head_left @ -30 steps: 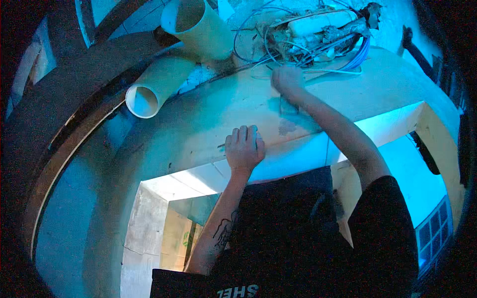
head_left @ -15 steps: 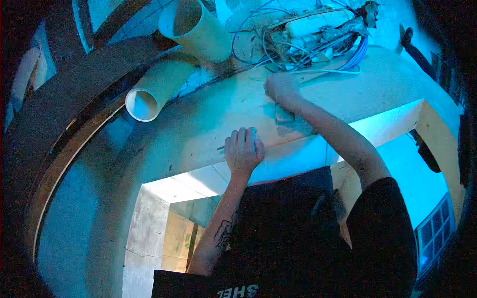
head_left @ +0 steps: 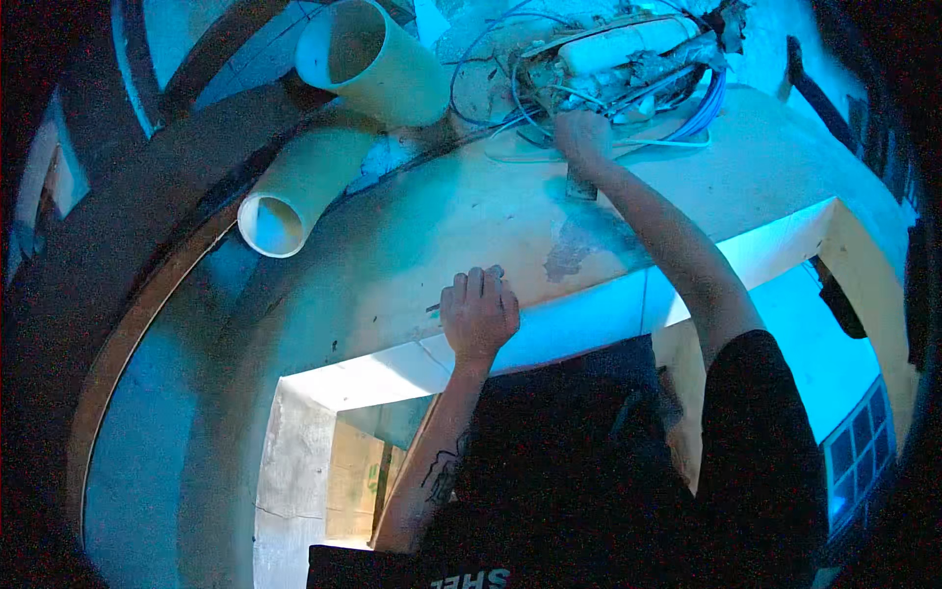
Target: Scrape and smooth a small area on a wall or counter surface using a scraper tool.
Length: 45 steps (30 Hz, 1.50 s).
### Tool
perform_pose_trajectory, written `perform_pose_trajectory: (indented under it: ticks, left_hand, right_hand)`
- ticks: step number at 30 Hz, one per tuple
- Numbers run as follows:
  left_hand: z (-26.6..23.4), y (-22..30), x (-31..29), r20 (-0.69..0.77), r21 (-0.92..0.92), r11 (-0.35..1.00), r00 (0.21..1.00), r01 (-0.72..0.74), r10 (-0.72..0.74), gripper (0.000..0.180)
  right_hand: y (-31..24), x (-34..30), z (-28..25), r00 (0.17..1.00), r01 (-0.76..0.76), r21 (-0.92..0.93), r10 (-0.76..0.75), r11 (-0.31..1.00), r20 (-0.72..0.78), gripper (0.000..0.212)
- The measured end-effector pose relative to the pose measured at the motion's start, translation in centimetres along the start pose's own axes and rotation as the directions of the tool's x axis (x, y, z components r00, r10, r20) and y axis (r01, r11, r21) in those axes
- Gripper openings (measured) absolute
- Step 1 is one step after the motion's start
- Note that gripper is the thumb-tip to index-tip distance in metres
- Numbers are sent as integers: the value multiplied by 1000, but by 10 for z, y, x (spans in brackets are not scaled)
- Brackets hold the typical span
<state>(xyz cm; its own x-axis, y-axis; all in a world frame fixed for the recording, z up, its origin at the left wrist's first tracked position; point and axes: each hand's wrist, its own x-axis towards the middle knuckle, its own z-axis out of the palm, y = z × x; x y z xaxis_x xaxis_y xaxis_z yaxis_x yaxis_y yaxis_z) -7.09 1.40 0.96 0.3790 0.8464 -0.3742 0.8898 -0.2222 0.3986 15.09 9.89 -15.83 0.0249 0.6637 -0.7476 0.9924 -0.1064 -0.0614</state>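
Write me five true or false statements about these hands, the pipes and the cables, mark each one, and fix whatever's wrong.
1. Two pale pipes lie left of the cable bundle in the picture. True.
2. The left hand is held flat with its fingers spread wide. False: its fingers are curled and close together.
3. Each pipe shows an open end. True.
4. The hand nearest the bundle is the left one. False: the right hand is nearest.
5. The person wears a dark shirt. True.
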Motion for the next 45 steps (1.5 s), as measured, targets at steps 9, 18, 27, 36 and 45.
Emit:
perform_pose_trajectory:
  ticks: [9,18,27,36,45]
  left_hand:
    - [6,2,2,56,-37,999,998,-2,4,13]
    - [6,0,1,93,-44,998,995,44,-40,13]
    - [6,0,2,100,-35,999,994,38,-34,14]
    - [3,0,2,111,-21,999,993,28,-26,19]
    - [6,-1,1,76,-46,999,997,29,-25,13]
  right_hand:
    - [1,-10,24,997,13,47,-9,999,-80,16]
    - [-9,-25,39,988,116,-16,-117,993,-101,14]
    - [-8,-13,53,975,198,-13,-199,980,-100,15]
    - [24,13,-17,984,-52,41,58,998,-167,21]
    - [-2,7,26,994,43,74,-35,996,-100,21]
